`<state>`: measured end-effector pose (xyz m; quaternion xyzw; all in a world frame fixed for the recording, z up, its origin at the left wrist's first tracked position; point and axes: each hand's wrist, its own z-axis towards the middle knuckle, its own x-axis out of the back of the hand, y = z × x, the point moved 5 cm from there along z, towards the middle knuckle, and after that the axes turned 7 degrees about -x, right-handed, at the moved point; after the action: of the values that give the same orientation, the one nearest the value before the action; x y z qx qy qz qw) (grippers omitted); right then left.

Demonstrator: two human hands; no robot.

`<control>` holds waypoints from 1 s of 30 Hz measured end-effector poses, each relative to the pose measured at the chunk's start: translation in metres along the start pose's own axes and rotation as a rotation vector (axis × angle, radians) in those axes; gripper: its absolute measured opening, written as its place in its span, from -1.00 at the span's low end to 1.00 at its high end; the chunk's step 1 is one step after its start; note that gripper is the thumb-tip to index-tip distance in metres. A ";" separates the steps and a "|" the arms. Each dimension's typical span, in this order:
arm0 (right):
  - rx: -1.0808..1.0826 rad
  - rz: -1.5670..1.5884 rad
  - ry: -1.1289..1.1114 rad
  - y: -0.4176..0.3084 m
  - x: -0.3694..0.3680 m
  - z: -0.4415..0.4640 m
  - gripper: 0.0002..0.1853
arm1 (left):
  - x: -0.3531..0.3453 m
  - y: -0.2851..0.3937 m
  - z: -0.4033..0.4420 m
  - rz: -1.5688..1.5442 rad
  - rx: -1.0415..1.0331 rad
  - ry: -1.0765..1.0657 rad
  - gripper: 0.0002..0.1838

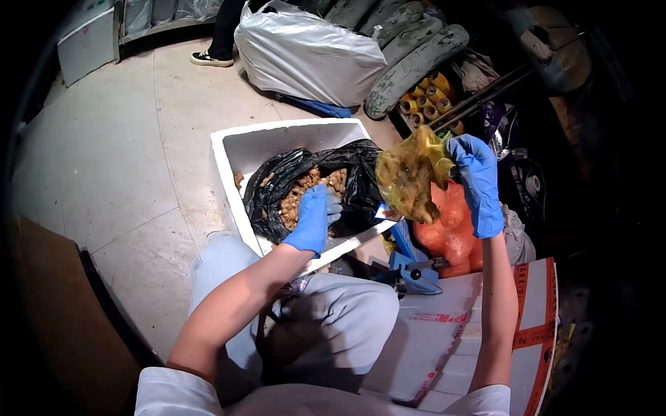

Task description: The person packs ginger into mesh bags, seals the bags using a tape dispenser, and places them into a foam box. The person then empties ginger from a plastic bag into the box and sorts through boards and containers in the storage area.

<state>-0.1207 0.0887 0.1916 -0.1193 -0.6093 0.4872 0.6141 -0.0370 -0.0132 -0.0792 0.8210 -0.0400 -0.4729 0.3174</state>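
My left hand (311, 220), in a blue glove, reaches into a white foam box (291, 130). Its fingers are stretched out over brown knobbly pieces that look like ginger (329, 182), lying in a black plastic bag (357, 154) inside the box. Raised to the right of the box is my right hand (476, 173), also gloved in blue. Pinched in its fingers is the gathered top of a yellow mesh bag (408, 173), which hangs over the box's right edge. Brownish lumps seem to show through the mesh.
An orange-red mesh sack (454, 232) and a blue clamp-like device (414, 274) are close on the right, beside a taped white box (433, 340). Beyond stand a white wrapped bundle (309, 59) and long green gourds (416, 66). A person's shoe (211, 59) is at the back.
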 end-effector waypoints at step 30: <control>0.111 0.264 0.170 0.015 0.030 -0.029 -0.76 | -0.070 0.079 -0.060 0.516 -1.013 -0.542 -0.80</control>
<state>-0.1086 0.1316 0.1922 -0.2050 -0.5064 0.5847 0.5997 -0.0083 -0.0216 0.0388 0.3835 -0.0869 -0.5325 0.7495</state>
